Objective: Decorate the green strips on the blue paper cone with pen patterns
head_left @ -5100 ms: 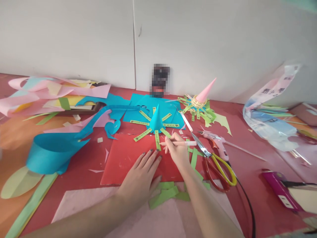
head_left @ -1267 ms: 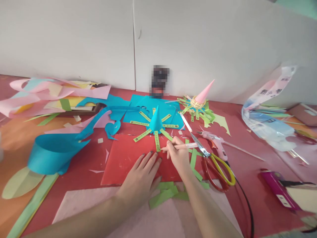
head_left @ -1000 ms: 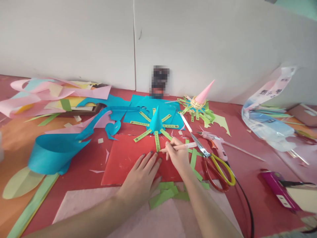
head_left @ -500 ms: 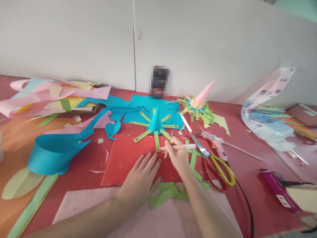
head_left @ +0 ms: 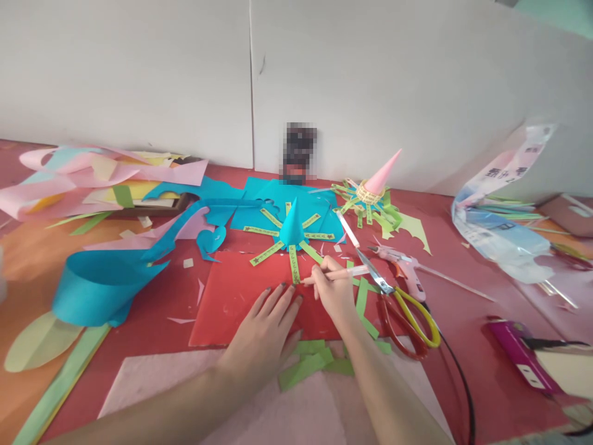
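A blue paper cone (head_left: 291, 227) stands on the table with green paper strips (head_left: 265, 253) radiating from its base, several of them marked with dark patterns. My right hand (head_left: 334, 290) is closed on a pale pink pen (head_left: 354, 272), its tip near the outer end of the front strip (head_left: 294, 264). My left hand (head_left: 271, 318) lies flat on a red board (head_left: 222, 290), fingers stretched out, fingertips beside the end of that same strip. Loose green paper pieces (head_left: 308, 369) lie below, between my forearms.
Scissors (head_left: 391, 290) and a pink glue gun (head_left: 405, 269) lie to the right, near a purple power strip (head_left: 514, 355). A pink cone piece (head_left: 380, 176) stands behind. At left are a blue paper loop (head_left: 92, 296) and piled paper scraps (head_left: 139, 167).
My right hand and the pen have shifted very slightly right, the tip moving a little away from the strip's end. The left hand stays in place.
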{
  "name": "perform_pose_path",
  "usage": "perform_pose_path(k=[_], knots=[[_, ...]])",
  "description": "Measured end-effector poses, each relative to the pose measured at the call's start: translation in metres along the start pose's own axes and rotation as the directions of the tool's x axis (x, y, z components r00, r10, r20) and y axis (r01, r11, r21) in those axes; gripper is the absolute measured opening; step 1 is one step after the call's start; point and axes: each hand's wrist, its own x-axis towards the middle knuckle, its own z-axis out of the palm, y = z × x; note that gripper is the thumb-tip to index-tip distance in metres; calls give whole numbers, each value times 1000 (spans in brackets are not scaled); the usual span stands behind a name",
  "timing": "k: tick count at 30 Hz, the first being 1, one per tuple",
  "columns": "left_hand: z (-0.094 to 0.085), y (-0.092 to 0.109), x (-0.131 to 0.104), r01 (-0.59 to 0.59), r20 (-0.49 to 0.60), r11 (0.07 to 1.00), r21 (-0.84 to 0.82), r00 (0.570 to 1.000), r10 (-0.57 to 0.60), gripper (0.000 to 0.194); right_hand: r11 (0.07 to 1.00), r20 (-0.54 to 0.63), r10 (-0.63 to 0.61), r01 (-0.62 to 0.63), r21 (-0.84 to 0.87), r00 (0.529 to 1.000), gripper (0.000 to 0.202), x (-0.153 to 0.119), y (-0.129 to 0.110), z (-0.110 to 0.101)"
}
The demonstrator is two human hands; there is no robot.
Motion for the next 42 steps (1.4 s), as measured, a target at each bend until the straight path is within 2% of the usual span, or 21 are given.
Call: perform_pose_path(k=[20,29,35,42], knots=[[4,0,-1,2,-8,1000,30,1000,-2,43,998,79,-27,23,53,997,29,0,1,0],[3,0,-1,-6,-24,1000,21,1000,7,42,1000,5,-13,13,23,1000,29,0,1,-1],[3,0,-1,-6,-9,1000,25,1000,7,44,997,22,-61,60,44,998,30,1,2,0],[3,0,-1,-2,-1,1000,24,1000,2,44,1000,47,-13,12,28,999,30,0,2,0]])
